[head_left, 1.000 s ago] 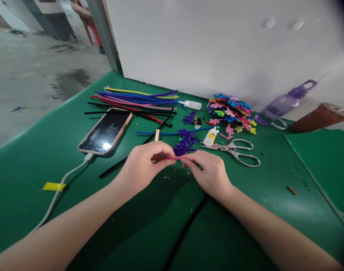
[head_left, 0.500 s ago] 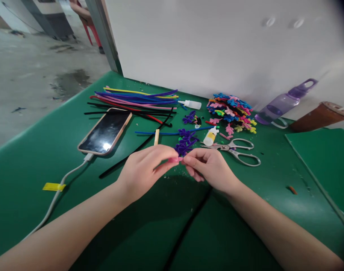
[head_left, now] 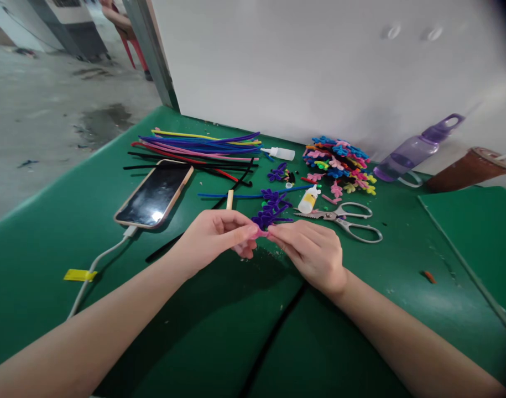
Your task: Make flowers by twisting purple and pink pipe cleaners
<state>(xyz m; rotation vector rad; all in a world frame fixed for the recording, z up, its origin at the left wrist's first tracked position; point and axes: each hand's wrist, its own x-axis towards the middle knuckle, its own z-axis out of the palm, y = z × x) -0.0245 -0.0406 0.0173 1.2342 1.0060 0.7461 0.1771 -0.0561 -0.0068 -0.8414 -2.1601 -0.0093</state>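
My left hand point(head_left: 217, 235) and my right hand point(head_left: 313, 249) meet over the green table point(head_left: 49, 232), both pinching a short pink pipe cleaner piece point(head_left: 261, 233) between thumb and fingertips. Just behind the fingers lies a purple pipe cleaner shape point(head_left: 271, 210). A small wooden stick point(head_left: 230, 199) rests beyond my left hand. Scissors point(head_left: 348, 220) and a small glue bottle with a yellow label point(head_left: 309, 199) lie just past my right hand.
A phone point(head_left: 155, 192) on a white charging cable point(head_left: 95, 262) lies at the left. Long coloured pipe cleaners point(head_left: 203, 146), a white bottle point(head_left: 280, 153), a pile of bent coloured pieces point(head_left: 339, 163), a purple water bottle point(head_left: 414, 152) and a brown cup point(head_left: 468, 171) line the back.
Both hands keep working the pink piece; the fingers have shifted and closed tighter on it, and my right hand has turned slightly back-up.
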